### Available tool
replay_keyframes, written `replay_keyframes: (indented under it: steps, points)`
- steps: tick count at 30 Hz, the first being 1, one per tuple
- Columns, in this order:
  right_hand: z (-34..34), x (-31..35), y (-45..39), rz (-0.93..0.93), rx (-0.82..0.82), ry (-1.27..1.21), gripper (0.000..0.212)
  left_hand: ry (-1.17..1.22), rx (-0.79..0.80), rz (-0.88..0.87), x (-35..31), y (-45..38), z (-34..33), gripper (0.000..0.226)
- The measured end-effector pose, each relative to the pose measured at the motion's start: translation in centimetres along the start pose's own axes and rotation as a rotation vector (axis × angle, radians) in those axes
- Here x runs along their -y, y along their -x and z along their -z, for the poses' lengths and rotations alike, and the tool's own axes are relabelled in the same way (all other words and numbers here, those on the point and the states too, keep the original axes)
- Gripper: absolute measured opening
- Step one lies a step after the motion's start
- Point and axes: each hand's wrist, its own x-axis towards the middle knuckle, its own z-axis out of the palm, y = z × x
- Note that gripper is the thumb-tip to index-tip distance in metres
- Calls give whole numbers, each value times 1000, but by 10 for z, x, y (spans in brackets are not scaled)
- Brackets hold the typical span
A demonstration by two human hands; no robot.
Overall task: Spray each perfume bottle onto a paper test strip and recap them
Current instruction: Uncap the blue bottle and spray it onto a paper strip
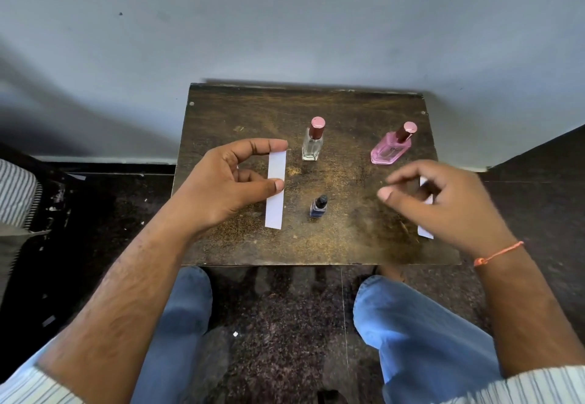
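Note:
My left hand point(221, 182) pinches a white paper test strip point(275, 195) between thumb and fingers, holding it upright over the left side of the small dark wooden table point(348, 239). A clear bottle with a pink cap point(313, 142) stands at the back middle. A pink bottle with a pink cap point(392, 149) stands at the back right. A small dark blue bottle with a black cap point(318, 207) stands at the centre. My right hand point(443, 204) hovers over the right side, fingers apart, holding nothing, above a second white strip point(425, 232) that it partly hides.
The table stands against a grey wall point(285, 24). My knees in blue jeans point(411, 324) are just below the table's front edge, over a dark speckled floor. A striped cloth point(15, 195) lies at the far left.

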Motion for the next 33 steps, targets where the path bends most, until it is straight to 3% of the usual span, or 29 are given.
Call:
replay_keyframes:
  steps: [4,9,12,15,21,28,33]
  points:
    - [-39,13,-8,197,232,48,58,-10,4,9,1,0,4,55]
    - [-77,15,-21,286,273,35,45,12,5,7,3,-1,5,60]
    - [-82,15,-20,193,237,-108,29,3,24,2,4,-1,6,62]
    - [-79,24,-18,73,252,-498,10,-5,22,4,6,0,8,63]
    - [-77,49,-16,-72,359,-1137,20,19,42,5,6,0,9,68]
    - [-86,55,-16,-102,394,-1209,28,35,50,1,5,0,7,72]
    - [-87,55,-16,-169,414,-1221,47,38,47,-5,5,1,4,76]
